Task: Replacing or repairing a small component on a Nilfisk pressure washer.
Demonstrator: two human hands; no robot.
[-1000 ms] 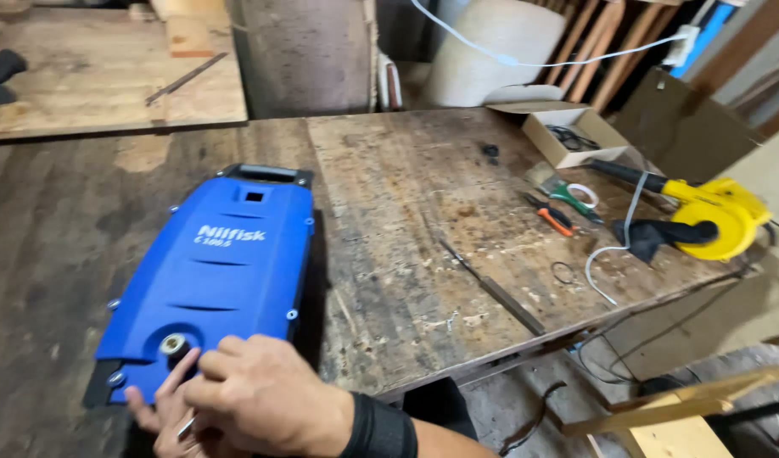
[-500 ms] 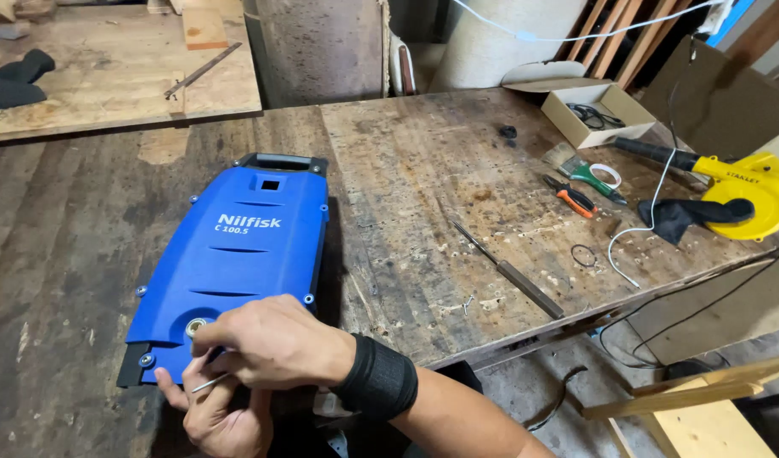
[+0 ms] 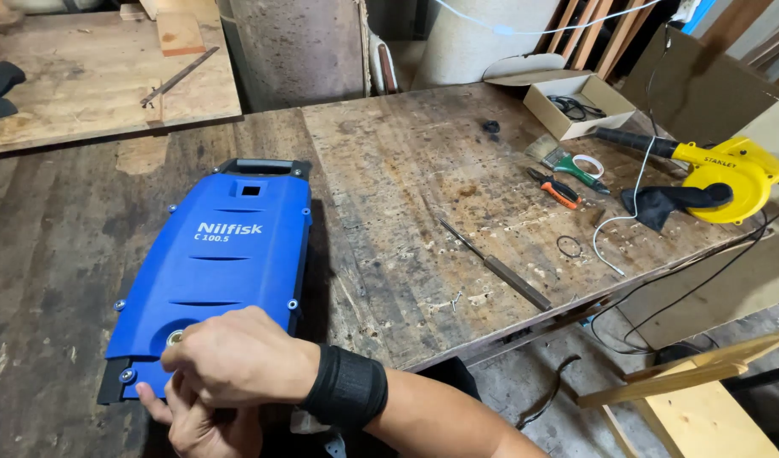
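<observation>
A blue plastic machine housing (image 3: 220, 254) with a black handle end lies flat on the worn wooden workbench (image 3: 406, 161). My right hand (image 3: 237, 356), with a black band around the wrist, is curled over the housing's near end, beside a round brass-coloured fitting (image 3: 176, 337). My left hand (image 3: 204, 428) sits right under it at the bench's front edge, and one of its fingers touches the housing's lower rim. The right hand covers most of the left. Whatever is between the two hands is hidden.
On the right of the bench are a long metal file (image 3: 495, 263), orange-handled pliers (image 3: 555, 188), a green-handled brush (image 3: 576, 168), a black ring (image 3: 568, 246), an open cardboard box (image 3: 576, 106) and a yellow blower (image 3: 729, 174) with cables. A wooden stool (image 3: 703, 399) stands lower right.
My right hand has closed further over the housing's near end. The thin light-coloured tool seen between my hands earlier is now covered. The view has shifted slightly.
</observation>
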